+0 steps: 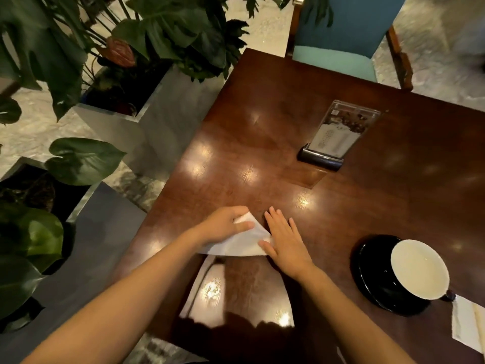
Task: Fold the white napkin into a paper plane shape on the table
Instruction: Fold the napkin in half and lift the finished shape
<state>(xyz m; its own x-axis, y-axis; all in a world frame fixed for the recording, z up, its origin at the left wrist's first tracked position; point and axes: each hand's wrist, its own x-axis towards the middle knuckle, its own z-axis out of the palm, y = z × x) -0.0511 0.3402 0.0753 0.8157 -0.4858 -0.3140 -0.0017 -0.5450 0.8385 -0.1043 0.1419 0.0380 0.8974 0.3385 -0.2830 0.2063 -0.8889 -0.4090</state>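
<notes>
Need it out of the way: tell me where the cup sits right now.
In the head view, the cup sits on a black saucer near the table's right edge, to the right of the right hand.

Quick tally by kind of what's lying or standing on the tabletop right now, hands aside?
Folded white napkin, under both hands: 1
White-lined cup on its saucer: 1
Black round saucer: 1
Clear acrylic menu stand with dark base: 1
White paper slip at the right edge: 1
Total: 5
</notes>
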